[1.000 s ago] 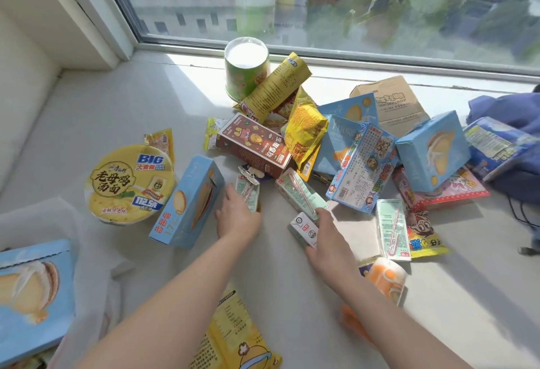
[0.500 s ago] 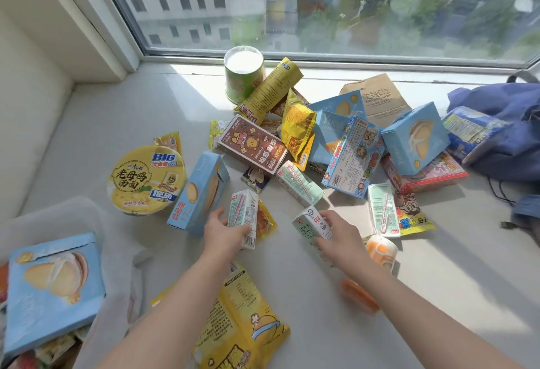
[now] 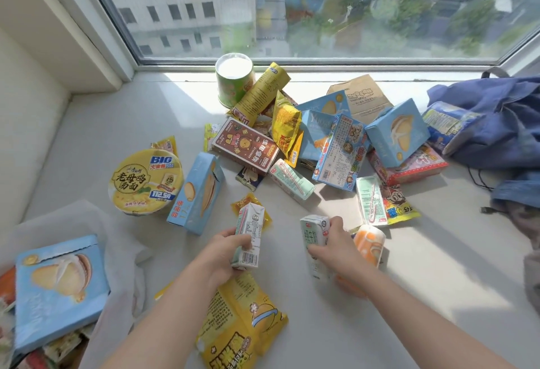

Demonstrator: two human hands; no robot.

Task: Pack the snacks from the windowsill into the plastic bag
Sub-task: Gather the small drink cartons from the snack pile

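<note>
Near the front of the windowsill [image 3: 423, 287], the left hand [image 3: 222, 254] grips a milk carton [image 3: 249, 231] and the right hand [image 3: 340, 247] grips a second carton [image 3: 314, 235]. Behind them lies the snack pile [image 3: 336, 146]. At far left, the white plastic bag [image 3: 117, 237] holds a blue box [image 3: 58, 289], perhaps over other packets.
</note>
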